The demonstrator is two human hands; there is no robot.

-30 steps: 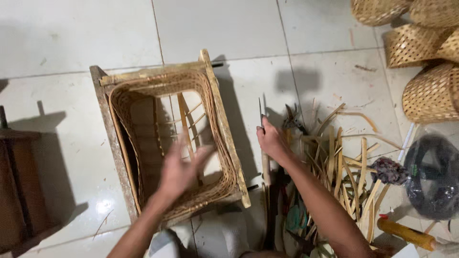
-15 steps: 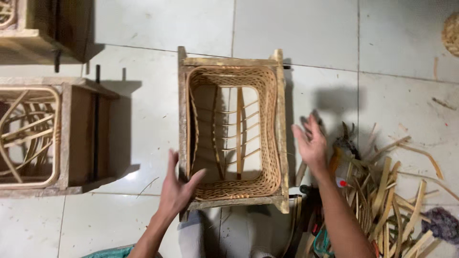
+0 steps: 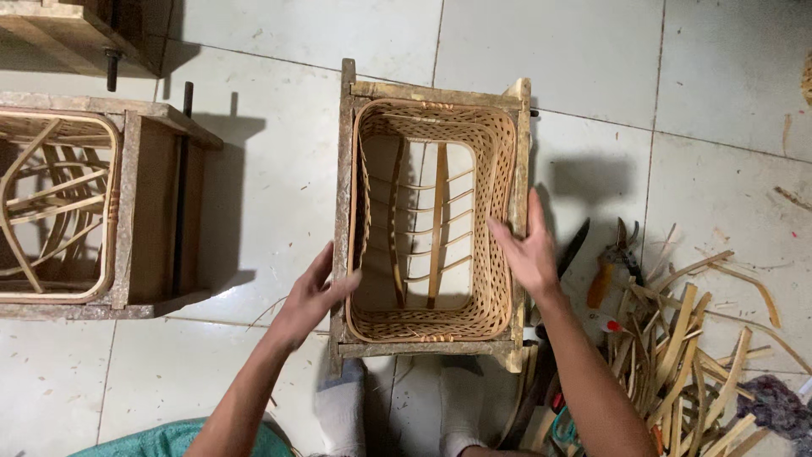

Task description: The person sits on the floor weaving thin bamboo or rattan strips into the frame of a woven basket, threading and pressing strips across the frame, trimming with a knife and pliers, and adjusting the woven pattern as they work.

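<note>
below, the white tiled floor (image 3: pixel 271 195) fills most of the view. on it, in the middle, stands a wooden frame (image 3: pixel 347 211) with a half-woven basket (image 3: pixel 495 178) sitting inside it; through the open bottom of the basket some thin ribs cross over the tiles. at the left stands a second wooden frame (image 3: pixel 144 211) with bent cane inside. at the right lies a pile of bamboo strips (image 3: pixel 685 347), and near it pruning shears (image 3: pixel 613 262) with an orange handle. the left hand (image 3: pixel 311 296) touches the left side of the frame, fingers loosely open. the right hand (image 3: pixel 526 250) lies flat on the right rim of the basket, fingers spread, holding nothing.
</note>
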